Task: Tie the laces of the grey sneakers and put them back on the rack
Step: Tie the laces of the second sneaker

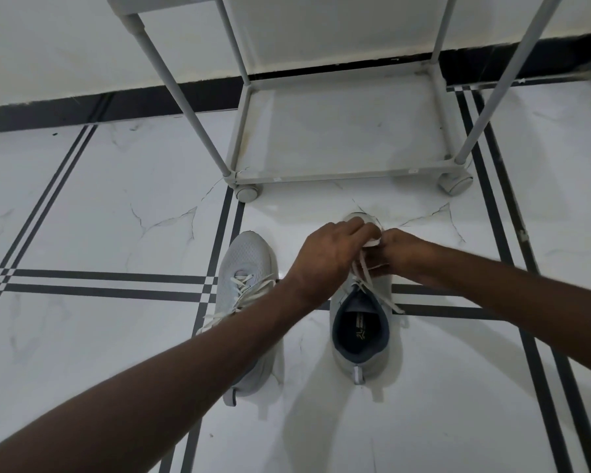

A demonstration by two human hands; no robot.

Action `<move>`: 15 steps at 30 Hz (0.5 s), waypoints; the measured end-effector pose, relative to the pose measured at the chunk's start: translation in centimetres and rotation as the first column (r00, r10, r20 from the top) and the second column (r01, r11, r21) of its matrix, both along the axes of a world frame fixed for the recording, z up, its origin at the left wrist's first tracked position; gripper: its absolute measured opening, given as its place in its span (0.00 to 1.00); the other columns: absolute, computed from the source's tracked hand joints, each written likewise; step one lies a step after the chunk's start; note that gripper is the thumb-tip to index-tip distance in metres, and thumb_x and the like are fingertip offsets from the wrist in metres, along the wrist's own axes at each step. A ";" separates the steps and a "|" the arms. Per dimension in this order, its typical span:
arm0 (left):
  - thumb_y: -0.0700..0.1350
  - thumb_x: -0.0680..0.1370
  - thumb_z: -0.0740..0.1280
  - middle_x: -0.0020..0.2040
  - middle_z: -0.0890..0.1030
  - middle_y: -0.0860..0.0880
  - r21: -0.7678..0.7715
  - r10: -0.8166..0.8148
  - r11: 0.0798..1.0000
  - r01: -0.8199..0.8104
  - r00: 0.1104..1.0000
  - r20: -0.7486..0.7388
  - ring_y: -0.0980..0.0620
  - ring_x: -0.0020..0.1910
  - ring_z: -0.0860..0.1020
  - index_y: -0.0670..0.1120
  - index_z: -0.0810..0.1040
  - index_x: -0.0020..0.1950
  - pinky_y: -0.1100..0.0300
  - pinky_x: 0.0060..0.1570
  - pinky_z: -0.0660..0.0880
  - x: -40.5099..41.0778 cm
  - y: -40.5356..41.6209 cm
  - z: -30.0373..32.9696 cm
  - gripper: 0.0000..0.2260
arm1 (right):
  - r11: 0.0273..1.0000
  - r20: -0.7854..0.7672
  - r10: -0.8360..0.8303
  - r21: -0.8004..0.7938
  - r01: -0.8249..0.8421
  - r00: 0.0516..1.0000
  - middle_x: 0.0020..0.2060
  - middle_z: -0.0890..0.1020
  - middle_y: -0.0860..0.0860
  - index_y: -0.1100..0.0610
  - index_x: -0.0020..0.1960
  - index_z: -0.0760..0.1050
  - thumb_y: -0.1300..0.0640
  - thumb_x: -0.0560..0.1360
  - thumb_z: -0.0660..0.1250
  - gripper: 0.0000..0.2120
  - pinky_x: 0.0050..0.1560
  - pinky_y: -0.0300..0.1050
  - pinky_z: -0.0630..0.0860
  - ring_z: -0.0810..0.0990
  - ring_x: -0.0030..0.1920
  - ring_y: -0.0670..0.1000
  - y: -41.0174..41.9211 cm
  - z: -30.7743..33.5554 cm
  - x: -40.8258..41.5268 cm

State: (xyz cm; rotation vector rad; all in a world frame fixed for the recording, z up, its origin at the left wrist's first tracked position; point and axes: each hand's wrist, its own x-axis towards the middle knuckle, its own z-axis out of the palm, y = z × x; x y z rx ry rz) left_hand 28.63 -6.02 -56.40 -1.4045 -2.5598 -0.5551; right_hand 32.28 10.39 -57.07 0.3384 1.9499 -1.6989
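Observation:
Two grey sneakers stand side by side on the floor, toes pointing at the rack. The left sneaker [244,264] has loose white laces spilling over its side, and my left forearm crosses over its heel. The right sneaker [360,336] shows its dark opening towards me. My left hand [325,257] and my right hand [401,252] meet over its forefoot, each pinching the white laces [364,268], which run taut from the eyelets up to my fingers. My hands hide the toe area.
A white rack [342,177] on small wheels stands just beyond the shoes, its bottom shelf bare. The floor is white marble tile with dark stripes. A black skirting runs along the wall behind.

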 end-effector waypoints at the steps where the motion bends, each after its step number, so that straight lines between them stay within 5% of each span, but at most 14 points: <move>1: 0.38 0.74 0.67 0.46 0.81 0.49 0.011 0.012 1.000 -0.012 1.000 -0.009 0.49 0.35 0.76 0.46 0.79 0.57 0.62 0.35 0.66 0.1 0.0 0.0 0.12 | 0.999 0.004 -0.043 -0.031 0.043 0.999 0.43 0.86 0.60 0.66 0.47 0.83 0.65 0.75 0.69 0.06 0.54 0.51 0.82 0.85 0.46 0.57 0.1 -0.1 -0.1; 4: 0.41 0.74 0.70 0.46 0.82 0.51 0.088 0.136 0.984 -0.154 0.974 0.183 0.50 0.37 0.80 0.48 0.78 0.58 0.56 0.35 0.76 0.3 0.0 0.1 0.12 | 0.982 -0.057 -0.184 0.043 0.186 0.981 0.41 0.87 0.61 0.62 0.42 0.84 0.64 0.73 0.68 0.07 0.53 0.53 0.82 0.86 0.46 0.59 0.2 -0.4 0.1; 8: 0.42 0.68 0.78 0.33 0.82 0.53 0.101 0.295 0.860 -0.501 0.648 0.702 0.55 0.31 0.80 0.47 0.82 0.52 0.61 0.38 0.79 -0.4 -1.4 0.5 0.14 | 0.898 -0.303 -0.251 0.283 0.338 0.919 0.29 0.84 0.57 0.54 0.23 0.76 0.59 0.71 0.62 0.18 0.40 0.50 0.77 0.83 0.36 0.61 2.4 -0.9 0.5; 11: 0.37 0.69 0.78 0.35 0.84 0.42 0.009 0.295 0.785 -0.620 0.386 0.874 0.44 0.36 0.85 0.40 0.83 0.50 0.62 0.34 0.80 -0.9 -3.8 0.0 0.11 | 0.763 -0.417 0.024 0.595 0.253 0.909 0.23 0.79 0.59 0.57 0.23 0.76 0.51 0.69 0.63 0.18 0.32 0.48 0.71 0.76 0.27 0.59 5.6 -1.0 1.1; 13: 0.34 0.70 0.77 0.38 0.85 0.37 -0.097 0.317 0.714 -0.694 0.196 0.928 0.41 0.37 0.85 0.36 0.82 0.52 0.57 0.37 0.83 -1.4 -5.6 -0.8 0.12 | 0.615 -0.345 0.197 0.772 0.158 0.918 0.19 0.74 0.58 0.59 0.21 0.72 0.51 0.71 0.67 0.22 0.28 0.42 0.63 0.70 0.22 0.53 7.3 -1.2 1.3; 15: 0.34 0.71 0.76 0.40 0.85 0.38 -0.204 0.370 0.688 -0.697 0.095 0.924 0.41 0.39 0.86 0.37 0.81 0.55 0.49 0.45 0.84 -1.9 -6.8 -1.9 0.14 | 0.509 -0.213 0.291 0.860 0.038 0.933 0.17 0.70 0.53 0.58 0.20 0.70 0.49 0.73 0.69 0.25 0.28 0.41 0.65 0.70 0.21 0.52 7.7 -1.5 1.6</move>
